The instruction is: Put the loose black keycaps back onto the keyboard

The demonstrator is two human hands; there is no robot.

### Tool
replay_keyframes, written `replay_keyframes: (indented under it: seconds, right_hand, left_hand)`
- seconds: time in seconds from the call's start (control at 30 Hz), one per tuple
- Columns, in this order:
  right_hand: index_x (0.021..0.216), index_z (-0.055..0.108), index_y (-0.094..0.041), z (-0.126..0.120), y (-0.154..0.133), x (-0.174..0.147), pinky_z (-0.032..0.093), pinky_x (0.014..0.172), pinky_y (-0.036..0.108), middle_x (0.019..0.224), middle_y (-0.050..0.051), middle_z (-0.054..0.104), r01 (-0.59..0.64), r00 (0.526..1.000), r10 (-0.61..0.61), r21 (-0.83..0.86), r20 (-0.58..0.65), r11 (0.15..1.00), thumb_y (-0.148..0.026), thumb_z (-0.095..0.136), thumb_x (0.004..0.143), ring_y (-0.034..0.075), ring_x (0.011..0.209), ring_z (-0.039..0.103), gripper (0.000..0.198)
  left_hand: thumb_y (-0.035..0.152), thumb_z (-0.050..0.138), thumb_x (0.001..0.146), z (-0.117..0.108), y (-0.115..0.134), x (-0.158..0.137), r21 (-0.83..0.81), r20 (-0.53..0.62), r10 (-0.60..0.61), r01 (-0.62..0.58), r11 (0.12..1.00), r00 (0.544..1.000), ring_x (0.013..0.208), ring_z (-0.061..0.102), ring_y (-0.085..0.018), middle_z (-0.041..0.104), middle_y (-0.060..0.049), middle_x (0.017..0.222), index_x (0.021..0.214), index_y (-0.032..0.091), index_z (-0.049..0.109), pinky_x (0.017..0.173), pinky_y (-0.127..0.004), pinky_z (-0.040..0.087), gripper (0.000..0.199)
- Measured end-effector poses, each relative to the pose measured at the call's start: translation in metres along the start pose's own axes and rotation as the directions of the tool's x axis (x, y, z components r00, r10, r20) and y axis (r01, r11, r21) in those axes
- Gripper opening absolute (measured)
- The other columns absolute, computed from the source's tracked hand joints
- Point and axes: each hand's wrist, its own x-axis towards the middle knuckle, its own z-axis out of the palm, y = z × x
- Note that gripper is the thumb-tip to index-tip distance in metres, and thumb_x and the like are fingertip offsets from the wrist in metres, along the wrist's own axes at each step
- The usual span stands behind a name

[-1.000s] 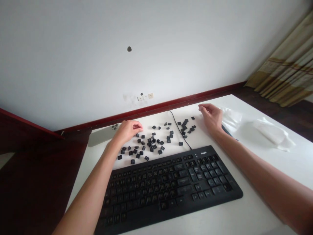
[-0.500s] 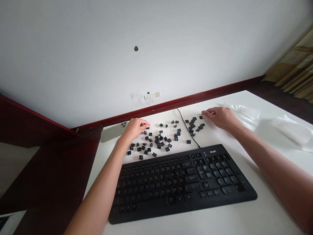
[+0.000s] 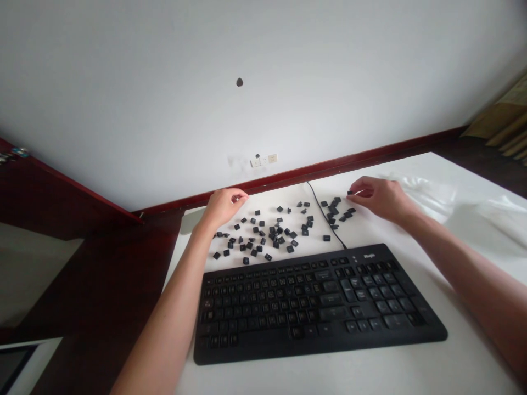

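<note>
My right hand (image 3: 381,197), at the back right of the white table, is closed with a black keycap (image 3: 349,192) at its fingertips. My left hand (image 3: 224,207) is over the table's back left, thumb and forefinger brought together. Whatever they hold, if anything, is too small to make out. Between my hands lie several loose black keycaps (image 3: 281,240), some upright and some tipped over. A smaller group of keycaps (image 3: 334,208) sits right of the cable. In front of them is a black keyboard (image 3: 288,302); some key places along its lower rows look bare.
A thin black cable (image 3: 316,198) runs from the keyboard to the table's back edge. Clear plastic bags (image 3: 436,189) lie on the right. A pale phone (image 3: 190,222) is partly hidden behind my left hand. A wall with sockets (image 3: 264,161) stands behind the table (image 3: 329,367).
My left hand has drawn back and up from a keycap, which stays on the table. The keycap by my right hand is now at its fingertips. The view has shifted slightly left.
</note>
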Motion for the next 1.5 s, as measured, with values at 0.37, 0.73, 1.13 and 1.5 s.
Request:
replay_keyframes:
  seconds: [0.37, 0.73, 1.13, 1.5]
  right_hand:
    - [0.085, 0.080, -0.027, 0.005, 0.004, 0.002, 0.058, 0.077, 0.039, 0.082, 0.004, 0.080, -0.007, 1.000, 0.007, 0.027, -0.020, 1.000, -0.038, 0.079, 0.080, 0.028, 0.083, 0.076, 0.012]
    - [0.086, 0.079, -0.025, 0.009, 0.010, 0.003, 0.055, 0.077, 0.037, 0.082, 0.003, 0.079, 0.024, 0.998, -0.029, 0.105, 0.047, 0.994, -0.043, 0.085, 0.074, 0.024, 0.081, 0.073, 0.022]
    - [0.125, 0.080, -0.026, -0.001, 0.008, 0.003, 0.055, 0.066, 0.035, 0.102, 0.006, 0.080, 0.140, 0.976, -0.136, -0.014, 0.169, 0.990, -0.026, 0.064, 0.084, 0.019, 0.073, 0.067, 0.044]
    - [0.111, 0.082, -0.024, -0.005, 0.003, 0.001, 0.057, 0.072, 0.036, 0.088, 0.006, 0.079, 0.119, 0.980, -0.109, -0.049, 0.169, 0.992, -0.036, 0.071, 0.087, 0.022, 0.079, 0.071, 0.029]
  left_hand:
    - [0.043, 0.064, 0.094, -0.014, -0.035, -0.084, -0.033, -0.352, -0.240, 0.244, 0.969, 0.905, 0.085, 0.072, -0.020, 0.082, -0.003, 0.106, 0.098, 0.024, 0.081, 0.079, -0.029, 0.053, 0.026]
    - [0.037, 0.068, 0.083, -0.012, -0.131, -0.110, -0.262, -0.661, -0.448, 0.375, 0.889, 0.601, 0.088, 0.074, -0.024, 0.082, -0.008, 0.098, 0.104, 0.017, 0.083, 0.086, -0.034, 0.056, 0.033]
    - [0.033, 0.071, 0.078, -0.006, -0.135, -0.106, -0.427, -0.651, -0.548, 0.344, 0.836, 0.525, 0.086, 0.075, -0.023, 0.081, -0.011, 0.094, 0.105, 0.015, 0.085, 0.078, -0.031, 0.055, 0.035]
    - [0.034, 0.071, 0.079, -0.007, -0.135, -0.107, -0.415, -0.652, -0.532, 0.332, 0.847, 0.541, 0.083, 0.073, -0.021, 0.080, -0.010, 0.090, 0.104, 0.014, 0.085, 0.076, -0.028, 0.052, 0.034]
